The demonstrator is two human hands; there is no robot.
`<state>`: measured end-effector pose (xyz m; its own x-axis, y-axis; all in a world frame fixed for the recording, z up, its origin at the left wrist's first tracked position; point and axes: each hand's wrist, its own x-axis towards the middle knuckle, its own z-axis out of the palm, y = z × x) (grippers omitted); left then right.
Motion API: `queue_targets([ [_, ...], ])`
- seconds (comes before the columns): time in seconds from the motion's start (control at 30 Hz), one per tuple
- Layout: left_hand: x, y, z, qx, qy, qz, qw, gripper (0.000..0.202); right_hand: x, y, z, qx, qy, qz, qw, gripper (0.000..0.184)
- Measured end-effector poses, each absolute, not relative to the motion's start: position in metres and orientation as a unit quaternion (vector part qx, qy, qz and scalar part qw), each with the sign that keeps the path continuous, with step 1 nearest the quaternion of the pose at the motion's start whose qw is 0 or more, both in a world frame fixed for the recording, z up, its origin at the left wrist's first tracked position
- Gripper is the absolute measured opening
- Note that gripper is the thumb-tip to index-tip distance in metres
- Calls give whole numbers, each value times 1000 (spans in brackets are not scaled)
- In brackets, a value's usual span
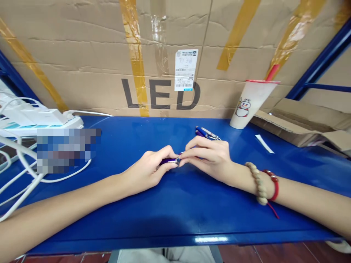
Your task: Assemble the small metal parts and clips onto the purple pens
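Observation:
My left hand is closed around a slim purple-blue stick with a silver end, its thumb and forefinger pinching it near that end. From the other side my right hand meets it, the fingertips pressed together at the silver tip. Most of the stick is hidden inside the left hand, so I cannot tell its exact kind. Just behind my right hand lie several similar blue and silver sticks, one with a metal loop at its end. Two bracelets are on the right wrist.
A blue table lies beneath my hands, backed by a large cardboard box. A milky drink cup with a red straw stands at the right, near an open carton and a white strip. White cables and power strips crowd the left.

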<state>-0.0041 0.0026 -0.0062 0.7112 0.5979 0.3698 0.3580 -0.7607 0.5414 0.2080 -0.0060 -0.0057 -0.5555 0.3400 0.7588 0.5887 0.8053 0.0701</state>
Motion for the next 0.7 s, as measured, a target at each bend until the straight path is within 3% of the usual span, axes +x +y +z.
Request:
queue_targets([
  [0.17,-3,2,-7,899,266,269,222,12,205,-9,-3,-268,-868,-143,393,15],
  [0.43,-4,3,-8,904,269,272,192,12,198,-6,-9,-322,-843,73,424,17],
  [0.7,-4,3,-10,902,270,276,196,11,195,-5,-7,-367,-826,127,408,20],
])
